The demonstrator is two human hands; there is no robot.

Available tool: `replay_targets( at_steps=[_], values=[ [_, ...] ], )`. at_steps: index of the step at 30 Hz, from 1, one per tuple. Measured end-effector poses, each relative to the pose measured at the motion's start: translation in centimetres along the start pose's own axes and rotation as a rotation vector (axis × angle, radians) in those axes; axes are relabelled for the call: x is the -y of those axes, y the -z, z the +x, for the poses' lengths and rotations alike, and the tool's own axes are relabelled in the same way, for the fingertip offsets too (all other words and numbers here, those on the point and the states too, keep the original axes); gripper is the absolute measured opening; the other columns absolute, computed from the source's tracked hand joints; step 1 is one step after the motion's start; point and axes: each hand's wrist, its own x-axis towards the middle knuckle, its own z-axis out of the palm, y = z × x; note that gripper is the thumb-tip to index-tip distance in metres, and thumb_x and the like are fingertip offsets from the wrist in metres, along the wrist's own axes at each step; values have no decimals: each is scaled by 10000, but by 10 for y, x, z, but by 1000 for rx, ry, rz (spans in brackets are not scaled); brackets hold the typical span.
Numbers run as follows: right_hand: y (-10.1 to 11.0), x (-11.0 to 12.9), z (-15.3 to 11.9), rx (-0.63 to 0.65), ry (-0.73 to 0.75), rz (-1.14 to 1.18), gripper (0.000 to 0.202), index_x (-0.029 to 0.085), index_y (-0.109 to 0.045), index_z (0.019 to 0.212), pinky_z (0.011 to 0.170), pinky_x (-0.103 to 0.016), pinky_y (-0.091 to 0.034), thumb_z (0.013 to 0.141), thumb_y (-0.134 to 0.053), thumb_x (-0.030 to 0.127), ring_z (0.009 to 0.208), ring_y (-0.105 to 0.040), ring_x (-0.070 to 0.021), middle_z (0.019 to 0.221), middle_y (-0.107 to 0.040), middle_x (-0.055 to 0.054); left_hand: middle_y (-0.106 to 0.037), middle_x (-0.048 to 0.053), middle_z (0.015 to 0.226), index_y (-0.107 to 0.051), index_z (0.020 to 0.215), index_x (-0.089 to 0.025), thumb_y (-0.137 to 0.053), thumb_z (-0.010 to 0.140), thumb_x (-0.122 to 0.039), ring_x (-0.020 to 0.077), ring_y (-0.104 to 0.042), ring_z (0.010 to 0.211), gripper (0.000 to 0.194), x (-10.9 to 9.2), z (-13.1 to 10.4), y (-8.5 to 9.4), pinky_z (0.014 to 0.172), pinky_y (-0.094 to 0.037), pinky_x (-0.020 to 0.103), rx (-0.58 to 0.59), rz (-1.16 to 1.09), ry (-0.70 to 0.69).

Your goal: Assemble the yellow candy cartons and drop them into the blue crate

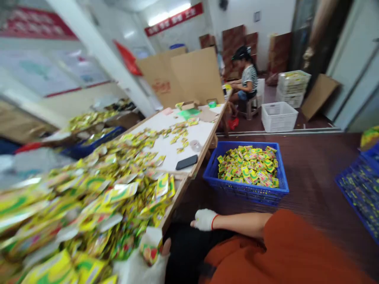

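Observation:
My left hand (145,268), in a white glove with the thumb tip bare, is at the bottom edge beside the heap. It is closed on a small yellow packet (149,253) with red and green print and a white flap. Around it spreads a large heap of yellow packets (97,193) on the table, blurred toward the left. My right hand (205,219), also white-gloved with a red cuff edge, rests curled over my dark-clothed lap, away from the heap. Its fingers are closed, and whatever they may hold is hidden.
A blue crate (251,189) full of small packets stands on the floor right of the table (177,199). A phone (186,162) and a tape roll (195,145) lie on the tabletop. Further back are a white crate (280,118) and a seated person (248,79). More blue crates (359,193) stand right.

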Motion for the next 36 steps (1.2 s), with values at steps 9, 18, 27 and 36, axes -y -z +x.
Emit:
replay_targets(
  at_steps=[9, 18, 27, 36],
  values=[
    [21, 68, 33, -85, 253, -48, 374, 172, -537, 912, 735, -237, -473, 1018, -277, 420, 852, -610, -138, 932, -639, -66, -631, 112, 892, -571, 927, -179, -584, 771, -398, 275, -607, 868, 270, 61, -7, 21, 757, -457, 344, -215, 288, 85],
    [-9, 186, 41, -111, 575, 471, 449, 209, -474, 723, 576, -213, -412, 881, -499, 629, 589, -435, -93, 651, -459, 41, -674, 122, 1008, -605, 1085, -171, -662, 725, -364, 298, -644, 935, 412, 78, -2, 11, 782, -487, 364, -99, 185, 273],
    [-23, 189, 60, -71, 735, 44, 413, 208, -420, 626, 626, -236, -335, 943, -491, 462, 616, -418, -111, 623, -442, 37, -691, 115, 999, -600, 1066, -167, -665, 764, -434, 283, -659, 920, 408, 88, 6, 15, 763, -483, 345, -58, 112, 389],
    [-31, 205, 59, -208, 929, -520, 346, 188, -617, 783, 667, -298, -342, 997, -410, 365, 720, -533, -187, 775, -620, -67, -676, 123, 910, -620, 995, -158, -623, 786, -368, 299, -647, 891, 296, 90, 10, 11, 741, -459, 373, -70, 185, 295]
  ],
)
